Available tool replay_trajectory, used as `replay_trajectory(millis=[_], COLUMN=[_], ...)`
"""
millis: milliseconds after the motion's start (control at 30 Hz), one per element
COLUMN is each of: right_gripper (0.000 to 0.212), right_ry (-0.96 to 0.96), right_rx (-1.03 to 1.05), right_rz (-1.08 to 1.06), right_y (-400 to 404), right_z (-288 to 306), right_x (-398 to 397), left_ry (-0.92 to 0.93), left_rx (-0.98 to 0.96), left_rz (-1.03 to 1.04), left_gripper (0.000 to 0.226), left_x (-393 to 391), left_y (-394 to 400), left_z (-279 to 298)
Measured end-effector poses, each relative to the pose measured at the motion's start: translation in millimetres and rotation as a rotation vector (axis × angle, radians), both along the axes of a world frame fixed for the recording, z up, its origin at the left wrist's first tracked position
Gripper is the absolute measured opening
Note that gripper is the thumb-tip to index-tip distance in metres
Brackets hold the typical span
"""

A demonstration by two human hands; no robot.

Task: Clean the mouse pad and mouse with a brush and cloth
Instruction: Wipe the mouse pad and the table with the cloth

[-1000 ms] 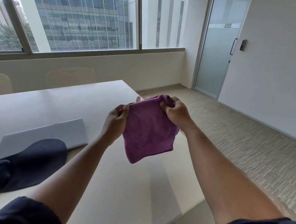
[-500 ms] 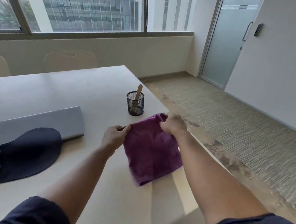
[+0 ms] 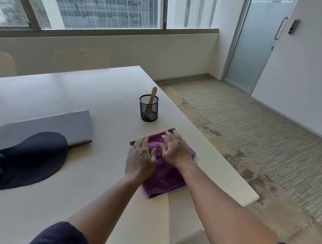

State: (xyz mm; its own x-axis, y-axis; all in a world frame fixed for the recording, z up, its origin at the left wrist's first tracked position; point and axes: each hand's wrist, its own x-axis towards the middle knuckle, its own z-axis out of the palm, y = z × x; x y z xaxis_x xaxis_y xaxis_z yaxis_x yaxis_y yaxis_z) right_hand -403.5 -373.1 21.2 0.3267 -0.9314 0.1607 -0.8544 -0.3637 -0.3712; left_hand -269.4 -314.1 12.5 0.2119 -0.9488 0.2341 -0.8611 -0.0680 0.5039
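A fuzzy purple microfibre cloth (image 3: 162, 176) lies on the smooth matt off-white table (image 3: 76, 201) (black wire-mesh metal cup (image 3: 148, 108), wooden brush handle (image 3: 152, 95)).

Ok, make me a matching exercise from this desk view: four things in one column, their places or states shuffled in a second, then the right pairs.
Things
1. purple cloth
2. brush
3. mouse pad
4. laptop

Places or states
A. closed, lying flat behind the dark pad
B. standing handle-up in the black mesh cup
C. dark, at the left of the table, overlapping the grey lid
D. pressed flat under the left hand and right hand

Pairs: 1-D, 2-B, 3-C, 4-A
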Motion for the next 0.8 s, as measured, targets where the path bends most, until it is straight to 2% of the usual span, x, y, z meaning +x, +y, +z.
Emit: replay_trajectory(millis=[100,167,667,800], right_gripper=[0.053,0.055,0.059,0.057], right_ry=[0.101,0.137,0.272,0.218], right_rx=[0.146,0.173,0.212,0.232], right_rz=[0.018,0.027,0.025,-0.008], right_y=[2,3,1,4], right_z=[-15,-20,-21,-6], right_x=[-4,-5,1,8], left_ry=[-0.103,-0.14,-0.202,-0.173], left_rx=[0.133,0.194,0.312,0.356], left_rz=[-0.031,-0.04,-0.035,-0.101], left_gripper=[0.065,0.066,0.065,0.064], left_x=[-5,-6,-10,-2], left_y=[2,4,1,-1], left_z=[-11,-15,-17,-7])
